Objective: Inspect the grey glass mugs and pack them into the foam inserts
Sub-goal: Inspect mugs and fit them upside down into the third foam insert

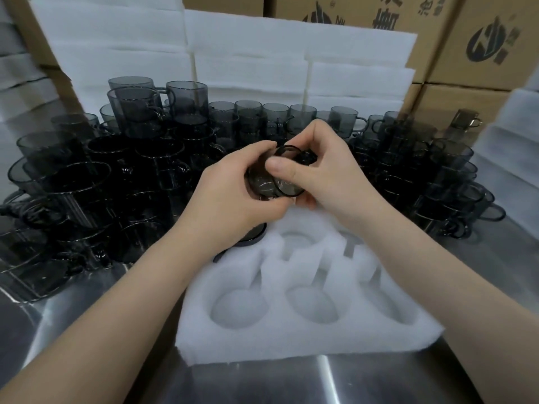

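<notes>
A grey glass mug (272,182) is held tilted in the air above the far edge of a white foam insert (306,339). My left hand (233,196) grips its body from the left. My right hand (323,170) holds its rim and handle side, thumb across the opening. The insert lies on the steel table in front of me, with several round pockets. One grey mug (253,236) stands in its far left pocket, partly hidden under my left hand. The other visible pockets hold nothing.
Many grey mugs stand stacked across the steel table (96,313), a big group at the left (96,182) and another at the right (443,182). White foam sheets (291,53) lean behind them. Cardboard boxes (478,42) rise at the back right.
</notes>
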The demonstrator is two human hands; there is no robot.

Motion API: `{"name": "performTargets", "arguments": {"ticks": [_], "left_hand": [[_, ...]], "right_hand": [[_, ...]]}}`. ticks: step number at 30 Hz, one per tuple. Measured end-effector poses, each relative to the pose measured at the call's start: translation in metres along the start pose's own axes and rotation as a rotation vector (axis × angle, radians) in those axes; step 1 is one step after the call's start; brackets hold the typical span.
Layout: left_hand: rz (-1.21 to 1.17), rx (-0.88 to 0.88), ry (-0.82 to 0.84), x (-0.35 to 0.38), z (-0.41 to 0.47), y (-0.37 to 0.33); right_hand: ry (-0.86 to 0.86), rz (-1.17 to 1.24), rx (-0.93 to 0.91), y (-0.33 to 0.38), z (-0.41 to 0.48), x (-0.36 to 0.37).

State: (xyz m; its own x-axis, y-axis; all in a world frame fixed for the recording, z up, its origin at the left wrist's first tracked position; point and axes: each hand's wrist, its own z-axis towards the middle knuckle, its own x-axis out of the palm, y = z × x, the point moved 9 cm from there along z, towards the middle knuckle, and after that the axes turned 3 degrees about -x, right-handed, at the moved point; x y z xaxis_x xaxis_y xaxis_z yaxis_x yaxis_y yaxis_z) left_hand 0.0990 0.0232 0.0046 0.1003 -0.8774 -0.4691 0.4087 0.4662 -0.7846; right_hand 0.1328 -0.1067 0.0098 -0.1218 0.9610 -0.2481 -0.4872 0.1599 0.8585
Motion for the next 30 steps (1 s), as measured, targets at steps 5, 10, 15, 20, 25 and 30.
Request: {"name": "performTargets", "arguments": {"ticks": [5,10,15,20,25,30], "left_hand": [[-0.107,0.019,-0.003,0.002,-0.002,0.000],[-0.294,0.002,-0.003,-0.001,-0.001,0.003],[-0.301,-0.010,-0.005,-0.003,0.000,0.007],[-0.203,-0.010,-0.081,-0.009,-0.002,0.005],[-0.050,0.024,-0.025,-0.006,-0.002,0.001],[0.027,0.055,-0.004,-0.002,-0.003,-0.006]], "right_hand": [[-0.083,0.242,0.133,-0.011,0.002,-0.009],[0.163,0.366,0.207,-0.014,0.002,0.010],[0.299,0.473,0.150,-0.003,-0.003,0.015],[0.197,0.318,0.067,0.001,-0.002,0.009],[0.159,0.119,-0.006,0.008,-0.006,0.008],[0.070,0.152,-0.045,0.011,-0.005,0.003]]}}
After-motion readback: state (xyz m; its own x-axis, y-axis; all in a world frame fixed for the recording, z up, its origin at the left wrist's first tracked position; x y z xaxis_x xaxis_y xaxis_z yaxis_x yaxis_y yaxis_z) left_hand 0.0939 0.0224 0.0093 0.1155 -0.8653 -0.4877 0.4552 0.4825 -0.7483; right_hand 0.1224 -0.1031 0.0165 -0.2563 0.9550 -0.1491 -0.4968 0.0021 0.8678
